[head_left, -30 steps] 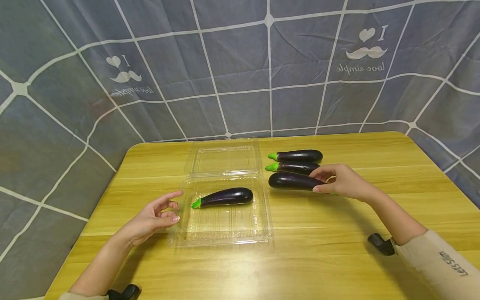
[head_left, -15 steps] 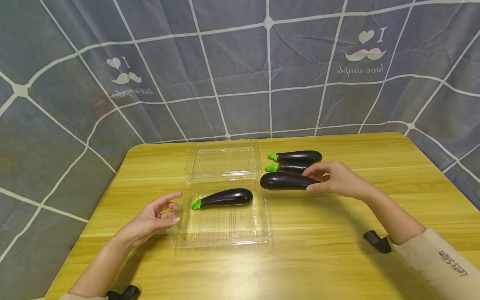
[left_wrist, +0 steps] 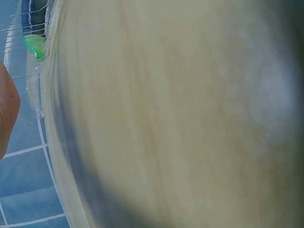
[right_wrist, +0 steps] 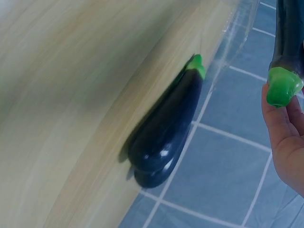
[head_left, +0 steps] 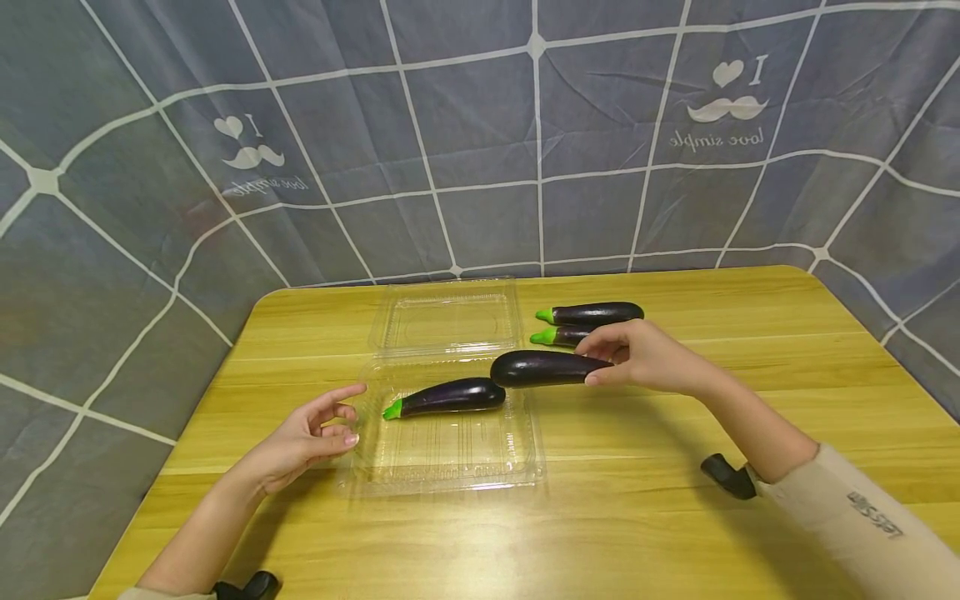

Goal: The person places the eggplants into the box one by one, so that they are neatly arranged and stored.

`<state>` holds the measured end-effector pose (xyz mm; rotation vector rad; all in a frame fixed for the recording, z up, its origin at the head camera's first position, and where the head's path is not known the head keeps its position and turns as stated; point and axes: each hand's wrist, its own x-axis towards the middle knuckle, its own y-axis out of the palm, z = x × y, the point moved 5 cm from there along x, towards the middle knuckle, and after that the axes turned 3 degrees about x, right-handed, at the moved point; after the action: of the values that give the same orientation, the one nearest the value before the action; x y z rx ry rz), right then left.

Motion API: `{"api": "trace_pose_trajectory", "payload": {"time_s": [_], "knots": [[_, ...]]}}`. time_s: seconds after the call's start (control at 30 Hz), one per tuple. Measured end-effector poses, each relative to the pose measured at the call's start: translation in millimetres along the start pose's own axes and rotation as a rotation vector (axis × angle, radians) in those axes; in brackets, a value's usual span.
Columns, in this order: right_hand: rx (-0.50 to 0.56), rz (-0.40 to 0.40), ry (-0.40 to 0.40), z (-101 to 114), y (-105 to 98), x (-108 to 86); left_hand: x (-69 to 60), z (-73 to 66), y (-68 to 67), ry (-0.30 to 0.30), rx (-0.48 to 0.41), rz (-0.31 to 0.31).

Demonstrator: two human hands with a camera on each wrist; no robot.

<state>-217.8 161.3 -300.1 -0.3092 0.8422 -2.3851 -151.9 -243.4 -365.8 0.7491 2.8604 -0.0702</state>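
My right hand (head_left: 648,360) grips a dark purple eggplant (head_left: 538,368) by its stem end, its round end over the right edge of the clear plastic container (head_left: 450,454). In the right wrist view the held eggplant's green stem (right_wrist: 283,85) shows by the fingers. Another eggplant (head_left: 453,395) lies in the container's near half, green stem to the left. My left hand (head_left: 311,433) is at the container's left side, fingers loosely bent and holding nothing; whether it touches the rim I cannot tell. In the left wrist view only a bit of the hand (left_wrist: 7,109) shows.
Two more eggplants lie side by side right of the container's open lid (head_left: 450,317): a far one (head_left: 600,313) and a nearer one (head_left: 567,335), partly hidden by the right hand. A grey checked curtain (head_left: 480,150) hangs behind the wooden table (head_left: 637,517).
The right hand has carried the eggplant leftward from beside the other two to over the container's right edge. My left hand has stayed in place.
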Motion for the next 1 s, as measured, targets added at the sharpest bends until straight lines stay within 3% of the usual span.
{"api": "trace_pose_trajectory", "payload": {"time_s": [1.0], "knots": [[0.078, 0.144, -0.124, 40, 53, 47.9, 0.7, 0.1, 0.7, -0.008, -0.002, -0.006]]}}
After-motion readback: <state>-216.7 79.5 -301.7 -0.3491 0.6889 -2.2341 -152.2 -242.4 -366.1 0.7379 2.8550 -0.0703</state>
